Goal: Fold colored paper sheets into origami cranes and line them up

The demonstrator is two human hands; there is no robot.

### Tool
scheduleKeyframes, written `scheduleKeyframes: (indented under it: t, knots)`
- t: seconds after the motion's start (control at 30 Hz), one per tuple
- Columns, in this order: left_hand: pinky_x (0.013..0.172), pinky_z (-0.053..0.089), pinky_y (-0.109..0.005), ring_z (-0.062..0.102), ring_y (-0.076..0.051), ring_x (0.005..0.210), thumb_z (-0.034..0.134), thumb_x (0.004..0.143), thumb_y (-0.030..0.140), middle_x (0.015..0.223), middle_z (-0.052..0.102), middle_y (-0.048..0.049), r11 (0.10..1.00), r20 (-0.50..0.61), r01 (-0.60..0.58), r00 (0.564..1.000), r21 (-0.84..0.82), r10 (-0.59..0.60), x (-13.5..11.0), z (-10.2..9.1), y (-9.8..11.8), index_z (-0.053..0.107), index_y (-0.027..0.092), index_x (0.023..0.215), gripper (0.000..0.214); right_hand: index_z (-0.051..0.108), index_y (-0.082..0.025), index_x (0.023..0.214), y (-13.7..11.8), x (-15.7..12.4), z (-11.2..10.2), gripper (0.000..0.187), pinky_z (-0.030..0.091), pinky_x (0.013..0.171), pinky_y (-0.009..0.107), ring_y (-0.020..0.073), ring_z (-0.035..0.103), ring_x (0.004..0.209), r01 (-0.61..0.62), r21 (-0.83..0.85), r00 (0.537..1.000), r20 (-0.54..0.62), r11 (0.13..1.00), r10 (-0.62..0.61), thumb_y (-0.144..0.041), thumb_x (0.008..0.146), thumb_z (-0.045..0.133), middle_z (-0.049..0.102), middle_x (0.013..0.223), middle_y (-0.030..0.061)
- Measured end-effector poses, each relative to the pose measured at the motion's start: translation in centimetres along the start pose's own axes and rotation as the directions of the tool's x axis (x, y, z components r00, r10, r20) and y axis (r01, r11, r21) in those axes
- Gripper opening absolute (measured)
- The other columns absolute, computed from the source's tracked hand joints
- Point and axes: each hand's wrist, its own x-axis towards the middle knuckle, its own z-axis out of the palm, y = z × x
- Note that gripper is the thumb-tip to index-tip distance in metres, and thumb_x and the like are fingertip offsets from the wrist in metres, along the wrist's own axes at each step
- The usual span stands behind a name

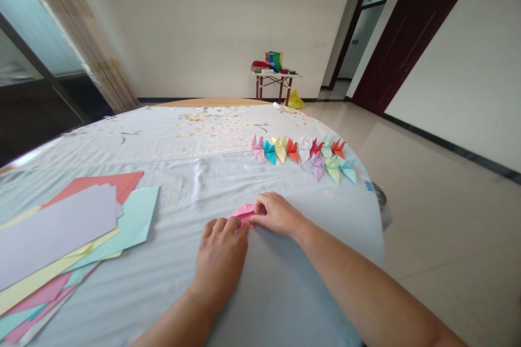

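Observation:
A small pink folded paper [243, 211] lies on the pale tablecloth [183, 173] in front of me. My left hand [222, 252] rests on the cloth with its fingertips pressed on the paper's near edge. My right hand [277, 213] pinches the paper's right side, fingers curled together. Most of the paper is hidden under both hands.
Several finished paper cranes [303, 154] in many colours stand in rows at the table's far right. A loose stack of coloured paper sheets [61, 238] lies at the left. The round table's edge [376, 217] drops to tiled floor at the right. A small side table [274, 78] stands by the far wall.

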Motion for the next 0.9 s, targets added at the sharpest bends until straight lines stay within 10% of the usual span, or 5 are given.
scheduleKeyframes:
  t: [0.9]
  knots:
    - [0.083, 0.032, -0.042, 0.053, -0.022, 0.088, 0.041, 0.081, 0.020, 0.088, 0.063, -0.0044, 0.999, -0.060, -0.011, 0.998, -0.051, 0.008, 0.0, -0.8, -0.8, 0.062, 0.022, 0.076, 0.022, 0.060, -0.018, 0.073, 1.3, -0.1, -2.0, 0.018, 0.033, 0.061, 0.021, 0.0116, 0.051, 0.068, -0.106, 0.008, 0.986, 0.131, 0.994, 0.104, -0.032, 0.066, 0.068, 0.059, 0.069, -0.0014]
